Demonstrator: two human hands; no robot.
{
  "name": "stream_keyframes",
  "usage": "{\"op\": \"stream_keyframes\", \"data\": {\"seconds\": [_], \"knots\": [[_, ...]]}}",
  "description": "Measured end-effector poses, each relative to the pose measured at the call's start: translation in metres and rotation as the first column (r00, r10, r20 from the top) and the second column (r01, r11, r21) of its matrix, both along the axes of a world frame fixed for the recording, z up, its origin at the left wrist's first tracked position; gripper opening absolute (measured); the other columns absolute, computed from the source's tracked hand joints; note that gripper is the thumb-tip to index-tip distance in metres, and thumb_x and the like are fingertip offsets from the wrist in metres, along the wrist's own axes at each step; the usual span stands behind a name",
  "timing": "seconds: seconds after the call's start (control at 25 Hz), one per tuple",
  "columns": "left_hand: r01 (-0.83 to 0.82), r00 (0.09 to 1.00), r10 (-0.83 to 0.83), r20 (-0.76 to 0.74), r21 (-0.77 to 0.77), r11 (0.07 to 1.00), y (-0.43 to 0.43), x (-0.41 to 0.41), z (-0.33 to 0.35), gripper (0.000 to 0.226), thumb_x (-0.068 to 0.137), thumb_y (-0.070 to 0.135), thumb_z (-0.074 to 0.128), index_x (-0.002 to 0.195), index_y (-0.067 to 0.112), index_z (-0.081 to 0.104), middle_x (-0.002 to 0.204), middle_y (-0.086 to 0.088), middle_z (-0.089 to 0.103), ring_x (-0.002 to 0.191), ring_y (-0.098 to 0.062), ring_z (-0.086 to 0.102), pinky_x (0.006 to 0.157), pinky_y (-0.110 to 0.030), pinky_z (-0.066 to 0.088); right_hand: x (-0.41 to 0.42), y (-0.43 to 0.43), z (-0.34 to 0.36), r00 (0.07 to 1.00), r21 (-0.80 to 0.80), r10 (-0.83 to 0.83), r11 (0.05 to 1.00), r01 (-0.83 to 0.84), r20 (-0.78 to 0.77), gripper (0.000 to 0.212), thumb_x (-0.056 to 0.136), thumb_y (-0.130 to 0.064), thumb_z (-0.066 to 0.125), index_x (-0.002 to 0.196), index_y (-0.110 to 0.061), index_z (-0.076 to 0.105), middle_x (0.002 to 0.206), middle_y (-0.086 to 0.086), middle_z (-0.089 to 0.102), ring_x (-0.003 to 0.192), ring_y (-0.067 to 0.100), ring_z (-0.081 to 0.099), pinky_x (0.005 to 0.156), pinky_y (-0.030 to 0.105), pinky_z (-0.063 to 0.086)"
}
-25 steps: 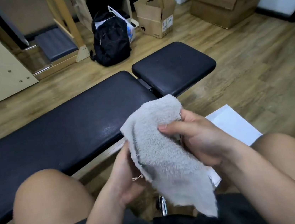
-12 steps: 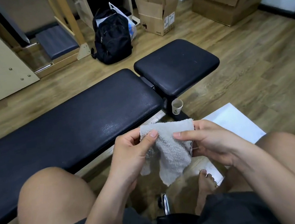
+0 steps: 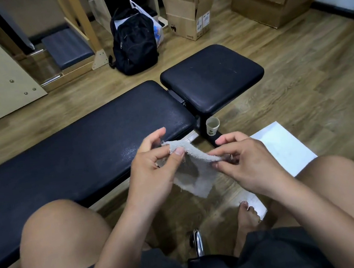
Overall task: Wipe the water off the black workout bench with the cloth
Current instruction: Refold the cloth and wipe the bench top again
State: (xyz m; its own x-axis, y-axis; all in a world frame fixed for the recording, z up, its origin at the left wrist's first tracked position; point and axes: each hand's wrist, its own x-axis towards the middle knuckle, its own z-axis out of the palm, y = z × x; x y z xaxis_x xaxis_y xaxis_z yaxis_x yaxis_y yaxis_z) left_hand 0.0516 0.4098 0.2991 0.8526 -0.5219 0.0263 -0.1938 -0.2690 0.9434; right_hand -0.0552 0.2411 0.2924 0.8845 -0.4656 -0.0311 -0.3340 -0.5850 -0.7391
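Head view: left hand (image 3: 152, 174) and right hand (image 3: 244, 163) pinch nubby grey cloth (image 3: 194, 180).

Left grip (image 3: 151, 172), right grip (image 3: 244, 163) just beside it, both closed in a pinch, forearms angled inward

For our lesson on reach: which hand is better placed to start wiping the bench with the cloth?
Probably the left hand: it pinches the cloth beside the wet sheen on the bench; the right hand is over the floor.
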Motion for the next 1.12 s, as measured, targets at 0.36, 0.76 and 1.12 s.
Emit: {"op": "stream_keyframes", "data": {"seconds": [0.36,0.76,1.12], "knots": [[0.261,0.938,-0.297,-0.178,-0.201,0.944,-0.004,0.014,-0.009,0.051,0.080,0.010,0.076,0.126,0.018,0.055,0.118,-0.003,0.069,0.111,-0.023,0.066,0.099,-0.048,0.051,0.019,-0.009,0.014,0.953,0.749,-0.262,0.660,0.060,0.154,0.012,0.090,-0.013,0.064,0.102,-0.016,0.065,0.079,0.003,0.069,0.065,0.015,0.063,0.056,0.026,0.051],[0.001,0.981,-0.055,-0.187,-0.278,0.961,-0.010,0.006,-0.031,0.044,0.076,0.015,0.081,0.116,0.017,0.063,0.116,-0.006,0.070,0.107,-0.019,0.066,0.095,-0.034,0.052,0.003,-0.003,-0.009,0.951,0.771,-0.296,0.625,0.124,0.087,0.025,0.091,-0.006,0.061,0.115,-0.009,0.065,0.094,0.010,0.076,0.087,0.017,0.070,0.083,0.032,0.055],[-0.062,0.962,-0.080,-0.262,-0.492,0.868,-0.014,0.011,-0.020,0.014,0.084,0.008,0.066,0.097,0.009,0.069,0.091,-0.004,0.072,0.087,-0.017,0.064,0.083,-0.031,0.052,0.007,-0.007,0.005,0.933,0.539,-0.208,0.842,0.018,0.293,0.021,0.079,0.003,0.072,0.073,-0.013,0.059,0.096,0.000,0.073,0.089,0.013,0.068,0.086,0.035,0.053]]}}
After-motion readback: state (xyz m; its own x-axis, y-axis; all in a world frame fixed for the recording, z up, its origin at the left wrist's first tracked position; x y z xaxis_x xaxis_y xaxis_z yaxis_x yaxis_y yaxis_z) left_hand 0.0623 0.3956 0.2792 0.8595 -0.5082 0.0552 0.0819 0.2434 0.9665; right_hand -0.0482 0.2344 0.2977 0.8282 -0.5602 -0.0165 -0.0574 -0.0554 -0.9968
